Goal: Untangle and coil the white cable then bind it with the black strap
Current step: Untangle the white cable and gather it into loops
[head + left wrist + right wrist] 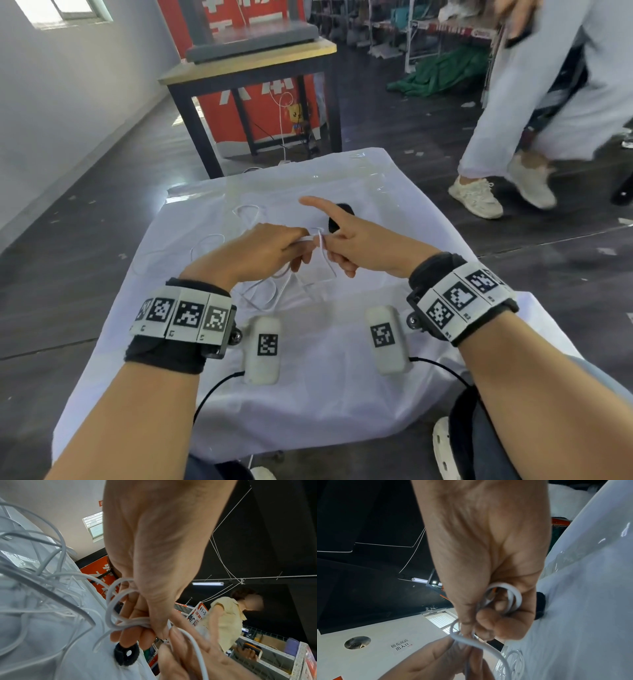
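A thin white cable (260, 291) lies in loose tangled loops on the white-covered table (342, 394). My left hand (263, 253) pinches a bunch of its strands (130, 623) above the cloth. My right hand (346, 240) meets it from the right and pinches the cable (510, 599) between thumb and curled fingers, its index finger pointing straight out. The black strap (339, 216), rolled into a small ring (126, 654), lies on the cloth just beyond my right hand, partly hidden by it in the head view.
More cable loops (205, 243) trail off to the left on the cloth. A dark-framed wooden table (246, 65) stands beyond the far edge. A person in light trousers (548, 120) walks past at the right.
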Demonstrator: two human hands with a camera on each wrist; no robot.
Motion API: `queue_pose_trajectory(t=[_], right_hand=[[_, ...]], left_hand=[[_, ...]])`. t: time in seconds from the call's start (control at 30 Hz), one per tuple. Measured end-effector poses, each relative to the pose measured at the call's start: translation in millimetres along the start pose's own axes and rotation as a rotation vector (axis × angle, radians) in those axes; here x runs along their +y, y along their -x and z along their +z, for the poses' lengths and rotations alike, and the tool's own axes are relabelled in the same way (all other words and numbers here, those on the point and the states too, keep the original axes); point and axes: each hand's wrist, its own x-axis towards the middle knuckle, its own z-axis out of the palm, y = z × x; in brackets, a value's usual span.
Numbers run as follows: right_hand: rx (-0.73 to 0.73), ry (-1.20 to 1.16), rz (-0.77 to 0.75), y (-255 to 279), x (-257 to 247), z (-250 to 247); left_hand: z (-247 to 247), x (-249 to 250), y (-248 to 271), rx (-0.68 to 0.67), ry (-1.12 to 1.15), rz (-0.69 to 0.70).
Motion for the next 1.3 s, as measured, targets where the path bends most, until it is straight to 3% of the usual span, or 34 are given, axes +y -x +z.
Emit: queue_pose_trajectory(t=[0.2, 0.37, 0.47, 0.53, 0.63, 0.7, 0.8, 1.07, 1.17, 1.3], right_hand=[[0.089, 0.037, 0.003, -4, 4, -1], [0.169, 0.130, 0.019, -5, -5, -6], [0.334, 0.075, 0.061, -9, -4, -15], [0.390, 0.172, 0.139, -12, -1, -18], [0.315, 0.476, 0.240, -15, 6, -16], [0.251, 0.538, 0.225, -15, 5, -15], [0.309, 0.574, 0.139, -22, -2, -18], [0.753, 0.378, -0.223, -31, -55, -21], [0.726, 0.194, -0.188, -32, -67, -17], [0.536, 0.124, -0.080, -29, -69, -17]], left_hand=[[-3, 2, 5, -0.070, 0.086, -0.020], [-5, -2, 7, -0.040, 0.176, -0.010], [-9, -13, 13, 0.066, 0.376, -0.040], [-13, -18, 17, 0.200, 0.636, -0.095], [-18, -21, 19, 0.392, 1.055, -0.170], [-20, -20, 18, 0.428, 1.175, -0.167], [-21, -15, 18, 0.432, 1.036, -0.169], [-21, -10, 6, 0.415, 0.577, -0.134], [-24, -12, 3, 0.402, 0.355, -0.088], [-32, -10, 9, 0.382, 0.234, -0.035]])
